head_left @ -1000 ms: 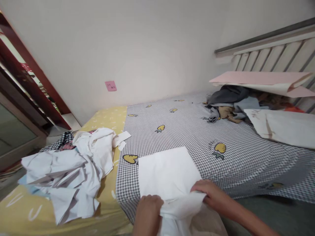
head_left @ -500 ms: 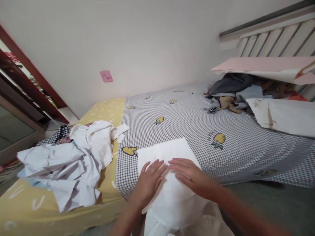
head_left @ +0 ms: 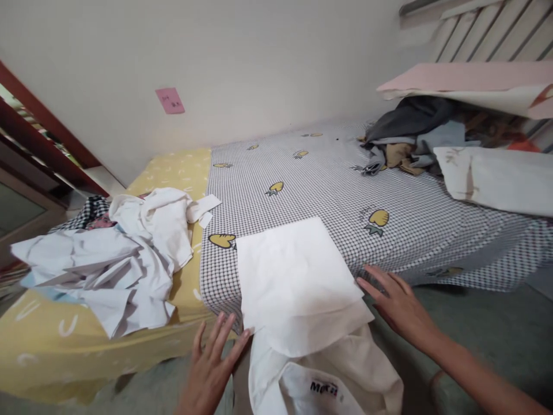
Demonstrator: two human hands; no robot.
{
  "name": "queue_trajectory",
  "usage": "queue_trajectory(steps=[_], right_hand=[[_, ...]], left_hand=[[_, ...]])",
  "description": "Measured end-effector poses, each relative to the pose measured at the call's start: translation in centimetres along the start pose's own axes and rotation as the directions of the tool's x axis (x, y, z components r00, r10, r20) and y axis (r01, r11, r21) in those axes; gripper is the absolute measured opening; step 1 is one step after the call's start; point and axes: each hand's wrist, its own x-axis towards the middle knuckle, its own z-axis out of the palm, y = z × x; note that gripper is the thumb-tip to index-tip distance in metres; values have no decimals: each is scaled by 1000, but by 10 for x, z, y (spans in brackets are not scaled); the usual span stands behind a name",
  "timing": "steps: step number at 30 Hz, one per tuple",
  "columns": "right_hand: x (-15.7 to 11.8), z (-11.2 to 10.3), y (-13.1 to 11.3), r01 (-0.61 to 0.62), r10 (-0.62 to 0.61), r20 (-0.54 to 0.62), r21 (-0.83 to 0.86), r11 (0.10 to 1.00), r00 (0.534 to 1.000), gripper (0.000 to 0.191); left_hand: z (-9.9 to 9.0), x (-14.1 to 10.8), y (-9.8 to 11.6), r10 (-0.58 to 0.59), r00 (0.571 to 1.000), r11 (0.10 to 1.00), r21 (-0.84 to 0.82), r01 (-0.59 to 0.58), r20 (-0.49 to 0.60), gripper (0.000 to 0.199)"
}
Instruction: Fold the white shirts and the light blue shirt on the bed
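Note:
A white cloth (head_left: pixel 294 276) is spread over the front edge of the checked bedsheet, its lower part hanging toward me in loose folds with dark lettering near the bottom. Beside its lower left edge is my left hand (head_left: pixel 213 360), fingers spread and nothing in them. My right hand (head_left: pixel 395 305) is at the cloth's right edge, also with fingers apart and empty. Whether the fingertips touch the cloth is hard to tell.
Crumpled white clothes (head_left: pixel 125 259) lie on the yellow sheet (head_left: pixel 56 340) at the left. Dark and tan clothes (head_left: pixel 401 138) are heaped at the back right, near pink boards (head_left: pixel 466 78) and a white sheet-like item (head_left: pixel 501 178). A pink note (head_left: pixel 170 101) is on the wall.
Both hands have come off the middle of the white cloth and moved apart to its two sides. The view has tilted downward, and the lettering on the cloth now shows.

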Motion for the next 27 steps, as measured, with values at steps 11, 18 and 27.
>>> queue_trajectory(steps=[11, 18, 27], right_hand=[[45, -11, -35, 407, -455, 69, 341, 847, 888, 58], [105, -12, -23, -469, -181, 554, 807, 359, 813, 19], [170, 8, -3, -761, -32, 838, 478, -439, 545, 58]], left_hand=[[-6, 69, 12, 418, 896, 902, 51, -429, 149, 52], [9, 99, 4, 68, 906, 565, -765, 310, 417, 26], [44, 171, -16, -202, 238, -669, -312, 674, 950, 40]])
